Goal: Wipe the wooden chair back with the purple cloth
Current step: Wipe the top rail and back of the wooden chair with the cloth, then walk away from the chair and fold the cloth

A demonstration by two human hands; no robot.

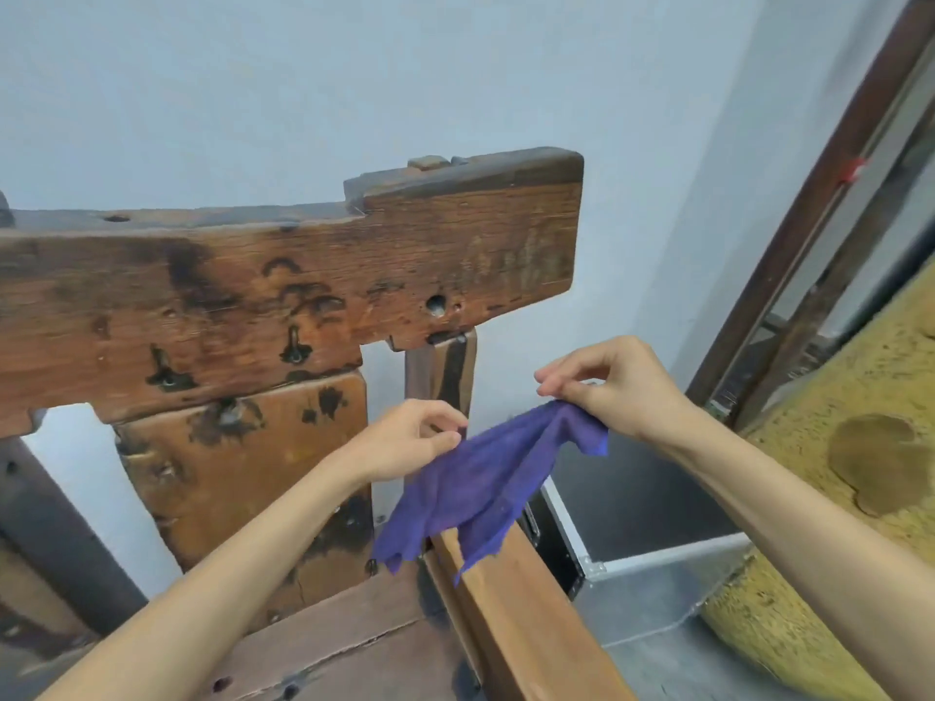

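Big rustic wooden chair back [283, 296] fills most of the view, a thick stained top rail with a dark-blotched panel under it, standing against a pale wall [354, 68]. Off to the right sits a metal-edged case [652, 559], and past that something yellow and coarse I can't really identify.

The purple cloth [485, 483] is held in the air in front of the chair's right post, sagging between both hands with its lower corners dangling over the wooden side rail [511, 609]. It isn't touching the back at all.

Right hand [612, 387] pinches the top edge of the cloth between thumb and fingertips. Left hand [410, 437] has thumb and finger closed on the other edge.

So progress-wise, I'd say it's still prep: the cloth looks like it's being spread or folded. No visible wiped streaks on the wood, so I can't tell if any wiping has been done.
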